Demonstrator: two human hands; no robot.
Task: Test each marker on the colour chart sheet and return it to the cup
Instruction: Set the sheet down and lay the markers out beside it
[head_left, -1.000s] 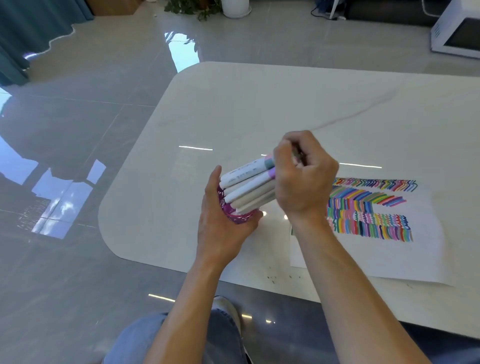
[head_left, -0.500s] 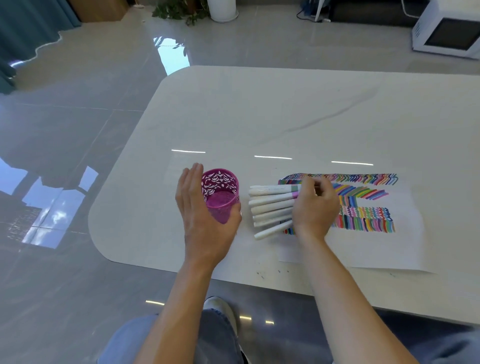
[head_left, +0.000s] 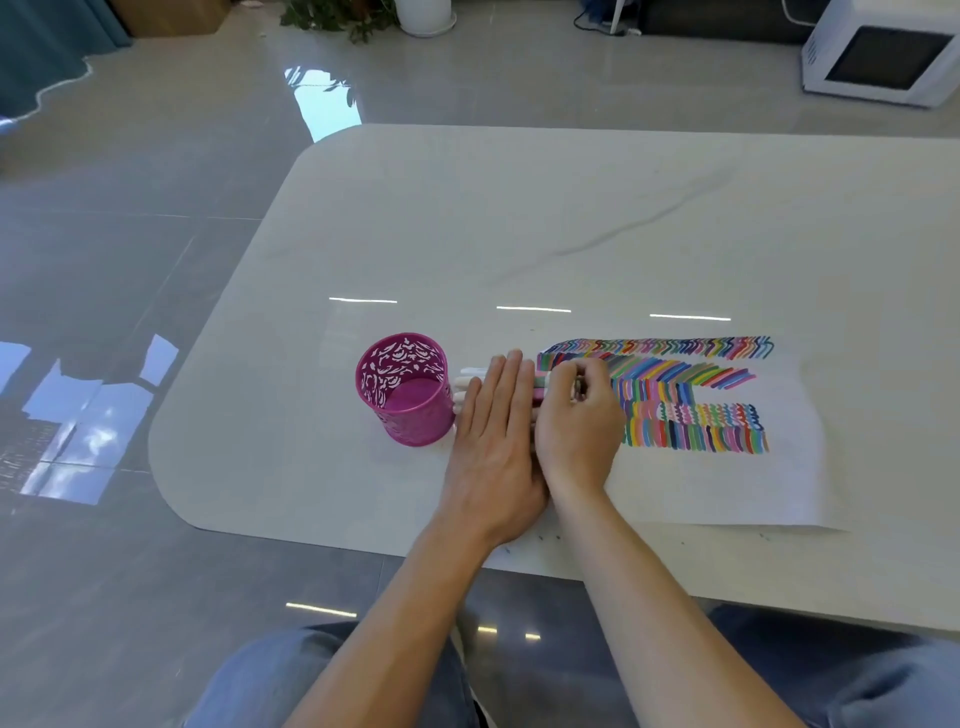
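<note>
Left hand lies flat, fingers straight, on the markers (mostly hidden) just right of the cup. Right hand curls round their coloured ends, over the left edge of the sheet.

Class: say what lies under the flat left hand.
Ends of white markers poke out from beneath the left hand, beside the pink cup. Their number and middles are covered.
</note>
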